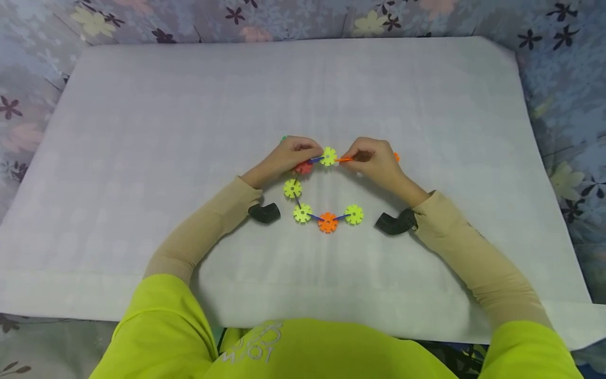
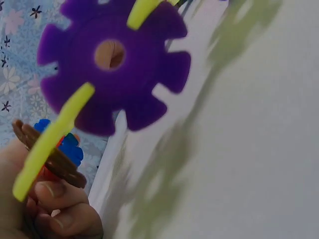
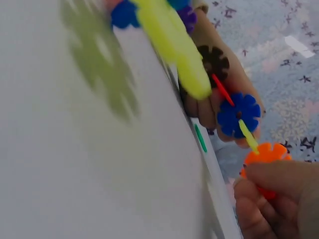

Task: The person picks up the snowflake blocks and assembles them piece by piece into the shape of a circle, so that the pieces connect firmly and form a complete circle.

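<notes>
A chain of notched plastic discs, slotted edge to face, curves between my hands. My left hand (image 1: 294, 151) pinches a blue disc (image 3: 239, 115) at the upper part of the chain. Thumb and fingers of my right hand (image 1: 376, 160) pinch an orange disc (image 3: 269, 152) at the chain's end. A yellow-green disc (image 1: 329, 156) joins these two. Beside the left fingers are a red disc (image 1: 304, 168) and a brown disc (image 2: 65, 167). The chain runs on through a purple disc (image 2: 144, 74) and several yellow-green discs to another orange disc (image 1: 328, 222).
The white-covered table (image 1: 165, 131) lies under both hands, with flowered cloth (image 1: 293, 21) around it. A small green bit (image 1: 284, 138) shows behind the left hand, an orange bit (image 1: 396, 157) beside the right. Black curved mounts (image 1: 264, 213) stick out at both wrists.
</notes>
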`<state>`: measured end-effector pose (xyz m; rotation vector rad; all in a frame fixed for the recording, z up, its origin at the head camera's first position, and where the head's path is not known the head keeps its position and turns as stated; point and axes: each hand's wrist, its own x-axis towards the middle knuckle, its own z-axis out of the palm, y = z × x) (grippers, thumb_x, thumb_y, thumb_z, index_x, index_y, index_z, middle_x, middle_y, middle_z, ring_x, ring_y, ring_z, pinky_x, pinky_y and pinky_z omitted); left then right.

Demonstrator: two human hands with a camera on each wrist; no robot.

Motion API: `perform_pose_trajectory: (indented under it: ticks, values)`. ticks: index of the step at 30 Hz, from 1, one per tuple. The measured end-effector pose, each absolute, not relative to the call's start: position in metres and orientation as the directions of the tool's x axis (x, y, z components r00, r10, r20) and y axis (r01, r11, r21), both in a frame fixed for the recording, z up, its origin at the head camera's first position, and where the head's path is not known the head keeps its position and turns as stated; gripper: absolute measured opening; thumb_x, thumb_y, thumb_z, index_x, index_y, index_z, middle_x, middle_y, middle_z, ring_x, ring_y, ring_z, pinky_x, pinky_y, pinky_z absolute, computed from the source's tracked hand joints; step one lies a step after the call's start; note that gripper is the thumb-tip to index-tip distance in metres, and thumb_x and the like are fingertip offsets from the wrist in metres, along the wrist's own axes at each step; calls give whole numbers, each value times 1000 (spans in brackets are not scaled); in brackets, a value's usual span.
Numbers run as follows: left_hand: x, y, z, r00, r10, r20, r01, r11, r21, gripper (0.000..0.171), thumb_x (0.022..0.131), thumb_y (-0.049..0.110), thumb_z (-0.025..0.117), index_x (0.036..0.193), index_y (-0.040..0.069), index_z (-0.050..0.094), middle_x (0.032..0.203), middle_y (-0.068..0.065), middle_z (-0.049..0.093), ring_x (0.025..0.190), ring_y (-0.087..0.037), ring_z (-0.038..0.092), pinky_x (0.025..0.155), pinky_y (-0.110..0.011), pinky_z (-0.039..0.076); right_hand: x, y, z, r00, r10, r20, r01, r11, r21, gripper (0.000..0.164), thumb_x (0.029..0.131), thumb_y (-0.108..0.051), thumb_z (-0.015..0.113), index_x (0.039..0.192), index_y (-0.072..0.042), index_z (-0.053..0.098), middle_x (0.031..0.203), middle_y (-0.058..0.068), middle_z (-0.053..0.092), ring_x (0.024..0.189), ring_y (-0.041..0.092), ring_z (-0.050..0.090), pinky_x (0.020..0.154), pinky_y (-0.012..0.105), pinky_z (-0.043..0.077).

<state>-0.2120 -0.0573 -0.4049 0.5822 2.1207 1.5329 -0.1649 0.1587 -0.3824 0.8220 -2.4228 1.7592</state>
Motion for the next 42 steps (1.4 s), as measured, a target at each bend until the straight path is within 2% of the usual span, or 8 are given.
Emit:
perform_pose_trajectory:
  ticks: [3, 8, 12, 17, 26, 31, 38, 42]
  values:
    - [-212, -55, -406, -808, 584, -80, 92, 258, 962, 21, 90, 18, 56, 97, 0, 65, 54, -5, 47, 44, -12, 38, 49, -23, 35, -162, 158, -385, -879, -341, 332, -407, 177, -896, 6, 72, 20, 60, 76, 15, 59, 76, 21, 58, 67, 12, 57, 63, 20, 47]
    - [-209, -51, -408, -813, 581, -41, 90, 195, 977, 20, 90, 14, 55, 97, -3, 63, 56, -8, 50, 45, -13, 41, 46, -23, 36, -162, 159, -389, -893, -314, 323, -379, 135, -915, 5, 73, 20, 59, 75, 16, 57, 76, 21, 60, 61, 16, 60, 58, 22, 48]
    - [-208, -49, -409, -821, 571, -18, 127, 214, 969, 20, 90, 14, 55, 98, -3, 64, 56, -8, 49, 45, -13, 38, 48, -24, 36, -163, 159, -390, -881, -323, 347, -409, 147, -901, 5, 72, 19, 62, 72, 14, 60, 74, 25, 61, 57, 22, 61, 54, 21, 47]
    - [-208, -48, -407, -817, 575, -47, 121, 250, 961, 22, 91, 16, 54, 100, -2, 64, 54, -6, 47, 44, -12, 38, 48, -24, 35, -159, 159, -391, -866, -314, 389, -457, 179, -871, 5, 71, 18, 64, 72, 13, 63, 69, 22, 62, 49, 28, 56, 46, 19, 42]
    - [-208, -47, -404, -818, 573, -58, 141, 297, 944, 22, 91, 15, 53, 99, -1, 65, 59, -5, 50, 47, -11, 39, 54, -23, 37, -155, 157, -395, -842, -283, 459, -517, 180, -837, 5, 71, 18, 64, 73, 14, 64, 56, 20, 57, 38, 23, 48, 43, 16, 37]
    - [-207, -51, -405, -823, 562, -84, 109, 301, 948, 21, 91, 14, 53, 99, -3, 64, 56, -5, 49, 45, -10, 39, 48, -21, 35, -155, 151, -395, -858, -261, 443, -493, 173, -852, 4, 70, 17, 66, 72, 14, 64, 56, 21, 57, 33, 22, 43, 39, 16, 33]
    - [-204, -52, -406, -818, 563, -120, 71, 305, 950, 23, 92, 17, 52, 102, -1, 63, 57, -4, 48, 45, -9, 39, 49, -21, 36, -154, 147, -394, -791, -255, 555, -609, 252, -752, 9, 67, 18, 68, 66, 11, 62, 65, 20, 62, 38, 19, 49, 42, 14, 36]
    - [-202, -53, -404, -820, 554, -145, 31, 295, 955, 23, 92, 18, 52, 102, 0, 63, 58, -7, 49, 45, -12, 39, 48, -23, 36, -161, 149, -404, -799, -269, 538, -596, 236, -767, 9, 70, 15, 67, 68, 8, 63, 68, 18, 62, 37, 18, 47, 41, 17, 38]
